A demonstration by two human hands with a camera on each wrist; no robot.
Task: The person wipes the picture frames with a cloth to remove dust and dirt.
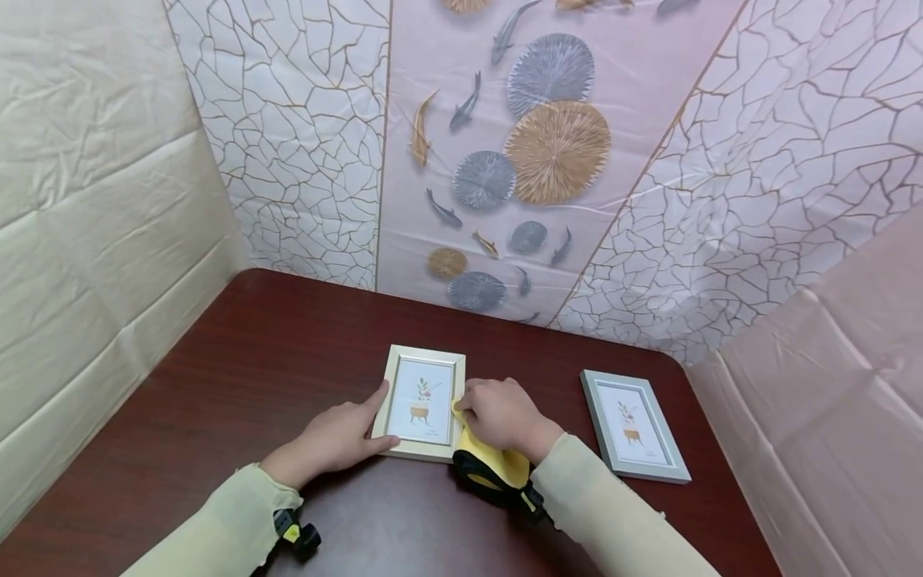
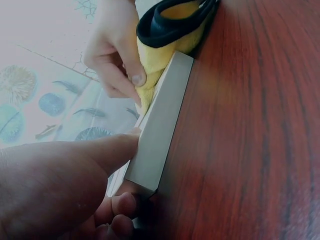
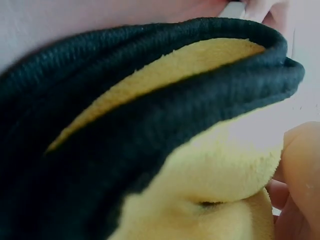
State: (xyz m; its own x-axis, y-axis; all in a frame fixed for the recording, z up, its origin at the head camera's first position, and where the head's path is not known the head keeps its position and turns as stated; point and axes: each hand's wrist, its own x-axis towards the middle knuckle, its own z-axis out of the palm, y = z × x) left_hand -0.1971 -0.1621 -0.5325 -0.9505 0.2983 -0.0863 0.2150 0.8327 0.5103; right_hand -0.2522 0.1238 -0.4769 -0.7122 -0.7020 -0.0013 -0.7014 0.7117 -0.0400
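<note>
A picture frame (image 1: 422,410) with a pale cream border lies on the table, showing a plant in an orange pot. My left hand (image 1: 339,437) grips its lower left corner, thumb at the near edge and fingers along the left side. In the left wrist view, that thumb presses the frame's side (image 2: 162,130) and the other fingers curl around the corner. My right hand (image 1: 501,413) pinches a yellow cloth (image 1: 497,463) with a black edging against the frame's right border. Folds of the cloth (image 3: 215,165) fill most of the right wrist view.
A second picture frame (image 1: 638,425), with a grey-blue border and a similar plant print, lies to the right of my right forearm. The dark red wooden table (image 1: 303,328) meets a patterned cloth wall (image 1: 310,144) at the back. Plain fabric walls stand on both sides.
</note>
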